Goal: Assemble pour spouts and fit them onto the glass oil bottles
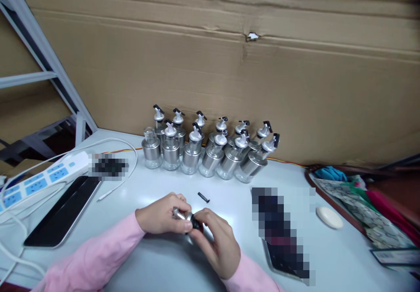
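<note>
Between both hands, above the near part of the table, is a silver pourer spout (180,214) with a black stopper (197,223). My left hand (166,214) is closed around the silver end. The fingers of my right hand (218,241) pinch the black end, hiding part of it. Just beyond them a small black plastic piece (204,197) lies on the table. Farther back stand two rows of glass bottles with metal sleeves (191,157), most topped by silver spouts with black flip caps. The front-left bottle (151,148) has no spout on it.
A white power strip (46,180), a white cable (113,191) and a dark tablet-like device (67,215) lie at left. On the right are a phone (282,261), a white oval object (330,217) and a bag with cloths (354,204). Cardboard (210,64) stands behind.
</note>
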Demonstrator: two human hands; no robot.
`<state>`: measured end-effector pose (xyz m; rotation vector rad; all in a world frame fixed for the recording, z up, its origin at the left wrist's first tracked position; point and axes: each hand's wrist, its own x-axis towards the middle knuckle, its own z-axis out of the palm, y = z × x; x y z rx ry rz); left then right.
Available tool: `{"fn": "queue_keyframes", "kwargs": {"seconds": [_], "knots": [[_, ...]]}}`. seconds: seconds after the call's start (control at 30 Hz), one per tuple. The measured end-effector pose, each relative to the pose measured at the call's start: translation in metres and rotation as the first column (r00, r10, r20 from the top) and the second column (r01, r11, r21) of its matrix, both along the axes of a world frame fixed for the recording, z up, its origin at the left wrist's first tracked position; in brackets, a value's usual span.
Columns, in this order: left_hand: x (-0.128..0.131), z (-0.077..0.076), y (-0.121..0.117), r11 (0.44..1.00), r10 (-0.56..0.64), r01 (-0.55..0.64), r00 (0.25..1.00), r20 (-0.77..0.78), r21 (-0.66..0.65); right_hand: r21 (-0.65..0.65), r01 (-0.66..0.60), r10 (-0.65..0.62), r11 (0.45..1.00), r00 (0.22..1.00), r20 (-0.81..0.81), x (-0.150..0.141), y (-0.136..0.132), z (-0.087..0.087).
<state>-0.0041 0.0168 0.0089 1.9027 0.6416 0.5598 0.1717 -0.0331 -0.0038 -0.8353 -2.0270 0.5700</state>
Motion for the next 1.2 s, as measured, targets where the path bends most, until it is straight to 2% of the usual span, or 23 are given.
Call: {"fn": "queue_keyframes", "kwargs": {"seconds": [0.13, 0.27, 0.53, 0.63, 0.7, 0.77, 0.83, 0.9, 0.97, 1.03, 1.1, 1.2], "knots": [[-0.003, 0.001, 0.001, 0.993, -0.069, 0.068, 0.998, -0.005, -0.098, 0.039, -0.057, 0.057, 0.998, 0.998, -0.004, 0.001, 0.0, 0.003], [-0.007, 0.0, 0.001, 0.974, -0.116, 0.106, 0.992, -0.041, -0.2, 0.136, -0.108, 0.108, 0.985, 0.994, 0.006, 0.002, 0.001, 0.007], [-0.009, -0.006, 0.001, 0.931, -0.135, 0.115, 0.99, -0.034, -0.346, 0.371, -0.052, -0.008, 0.927, 0.988, 0.156, 0.0, -0.002, 0.017], [-0.009, -0.005, 0.002, 0.909, -0.145, 0.117, 0.989, -0.042, -0.401, 0.318, -0.014, -0.036, 0.948, 0.988, 0.15, -0.001, -0.004, 0.017], [-0.009, -0.003, 0.003, 0.918, -0.134, 0.106, 0.99, -0.048, -0.382, 0.26, 0.021, -0.056, 0.965, 0.99, 0.128, -0.001, -0.003, 0.016], [-0.008, -0.001, 0.003, 0.953, -0.086, 0.068, 0.995, -0.047, -0.296, 0.256, 0.012, -0.036, 0.966, 0.996, 0.088, 0.002, -0.001, 0.016], [-0.005, 0.001, 0.002, 0.989, 0.011, -0.017, 0.999, -0.036, -0.146, 0.217, 0.004, -0.007, 0.976, 1.0, 0.012, 0.006, 0.003, 0.017], [-0.001, 0.0, 0.0, 0.989, 0.145, -0.145, 0.989, -0.015, 0.029, 0.084, 0.076, -0.068, 0.994, 0.993, -0.098, 0.01, 0.008, 0.016], [0.003, -0.003, -0.002, 0.941, 0.267, -0.258, 0.964, -0.012, 0.219, -0.047, 0.171, -0.177, 0.984, 0.973, -0.148, 0.012, 0.012, 0.015], [0.005, -0.006, -0.003, 0.864, 0.329, -0.288, 0.944, -0.029, 0.413, -0.111, 0.202, -0.214, 0.973, 0.972, -0.101, 0.011, 0.015, 0.011], [0.005, -0.009, -0.003, 0.781, 0.329, -0.239, 0.943, -0.055, 0.577, -0.166, 0.205, -0.214, 0.965, 0.976, -0.04, 0.009, 0.017, 0.007], [0.003, -0.011, -0.002, 0.688, 0.303, -0.152, 0.949, -0.091, 0.709, -0.282, 0.188, -0.206, 0.941, 0.978, -0.034, 0.006, 0.016, 0.002]]}}
